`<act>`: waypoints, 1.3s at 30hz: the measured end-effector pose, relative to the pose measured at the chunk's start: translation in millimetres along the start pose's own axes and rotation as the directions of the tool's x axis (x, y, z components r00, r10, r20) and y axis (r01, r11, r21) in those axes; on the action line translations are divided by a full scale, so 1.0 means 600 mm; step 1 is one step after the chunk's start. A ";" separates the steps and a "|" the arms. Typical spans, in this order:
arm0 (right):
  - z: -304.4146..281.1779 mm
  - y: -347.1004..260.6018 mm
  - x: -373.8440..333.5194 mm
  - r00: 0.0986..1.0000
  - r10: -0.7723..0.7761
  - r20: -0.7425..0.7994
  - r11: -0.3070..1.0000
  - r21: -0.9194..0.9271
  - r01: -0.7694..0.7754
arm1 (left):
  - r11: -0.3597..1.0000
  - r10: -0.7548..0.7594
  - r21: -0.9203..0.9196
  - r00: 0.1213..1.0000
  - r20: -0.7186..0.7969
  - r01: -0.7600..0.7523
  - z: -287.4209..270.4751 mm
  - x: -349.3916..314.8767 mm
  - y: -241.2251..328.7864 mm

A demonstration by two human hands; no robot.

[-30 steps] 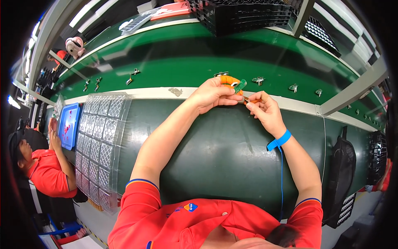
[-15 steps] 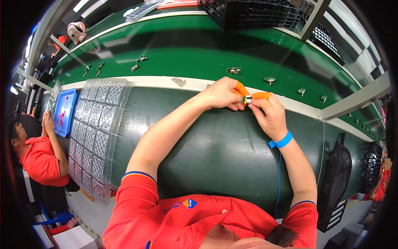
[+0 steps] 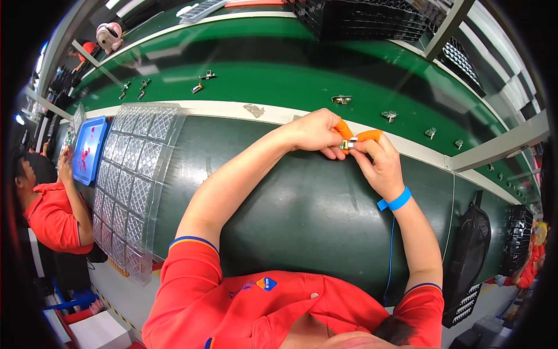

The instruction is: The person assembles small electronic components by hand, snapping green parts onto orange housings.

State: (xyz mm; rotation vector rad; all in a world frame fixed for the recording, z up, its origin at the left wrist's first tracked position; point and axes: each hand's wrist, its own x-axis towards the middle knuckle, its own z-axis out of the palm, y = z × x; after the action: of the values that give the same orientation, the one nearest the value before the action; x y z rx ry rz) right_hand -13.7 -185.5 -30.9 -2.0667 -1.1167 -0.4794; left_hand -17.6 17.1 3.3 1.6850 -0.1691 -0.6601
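My left hand (image 3: 314,132) and my right hand (image 3: 379,161) meet at the far edge of the dark green mat (image 3: 302,203). Together they pinch a small metal part (image 3: 348,143) between fingertips that wear orange finger cots. A blue wrist strap (image 3: 396,200) with a blue cord circles my right wrist. The part is mostly hidden by my fingers.
A clear plastic tray (image 3: 131,174) with several empty cells lies at the left of the mat. Beyond the white rail runs a green conveyor belt (image 3: 279,75) carrying several small metal parts (image 3: 341,99). Black trays (image 3: 360,20) are stacked behind it. A person in red (image 3: 52,215) works at the left by a blue tray (image 3: 90,148).
A second ago my hands were slightly apart, the left holding a small green piece. They have since closed together on the small part and stay joined; the view has shifted a little.
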 end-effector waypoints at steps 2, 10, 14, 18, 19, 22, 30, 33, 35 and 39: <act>0.000 -0.002 -0.001 1.000 0.010 0.006 1.000 0.010 -0.010 | 1.000 0.014 0.012 1.000 0.013 -0.014 -0.003 0.001 -0.004; 0.005 -0.006 0.000 0.983 0.184 0.029 0.979 0.084 -0.186 | 0.986 0.055 0.161 0.998 -0.015 -0.052 0.007 0.013 -0.017; 0.001 0.004 0.000 0.971 0.228 0.075 0.946 0.218 -0.239 | 0.970 0.120 0.217 0.992 -0.046 -0.107 -0.005 0.013 -0.016; 0.001 0.012 0.001 0.852 0.423 0.309 0.699 0.487 -0.523 | 0.950 0.184 0.268 0.981 -0.068 -0.160 -0.010 0.014 -0.022; 0.003 0.018 -0.002 0.832 0.449 0.326 0.613 0.566 -0.552 | 0.950 0.185 0.268 0.981 -0.064 -0.162 -0.007 0.015 -0.021; -0.003 0.031 -0.011 0.819 0.434 0.376 0.724 0.395 -0.565 | 0.911 0.204 0.377 0.977 -0.060 -0.167 0.007 0.015 -0.021; 0.001 0.002 0.004 0.759 0.561 0.332 0.556 0.528 -0.642 | 0.796 0.518 0.558 0.743 -0.425 -0.236 -0.023 0.029 -0.038; 0.001 0.007 0.003 0.775 0.526 0.350 0.595 0.500 -0.629 | 0.583 0.675 0.813 0.560 -0.481 -0.004 -0.067 0.033 -0.058; 0.005 0.015 0.001 0.787 0.487 0.379 0.618 0.486 -0.618 | 0.540 0.609 0.836 0.639 -0.470 0.100 -0.091 0.028 -0.076; 0.006 0.021 0.000 0.777 0.477 0.411 0.586 0.510 -0.630 | 0.653 0.476 0.754 0.739 -0.477 0.066 -0.099 0.015 -0.059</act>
State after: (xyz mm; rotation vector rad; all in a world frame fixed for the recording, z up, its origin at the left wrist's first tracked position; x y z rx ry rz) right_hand -3.6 -187.3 -38.7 -1.7350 -0.5457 0.4307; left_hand 11.0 72.0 -28.3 2.5382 -0.1488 0.2975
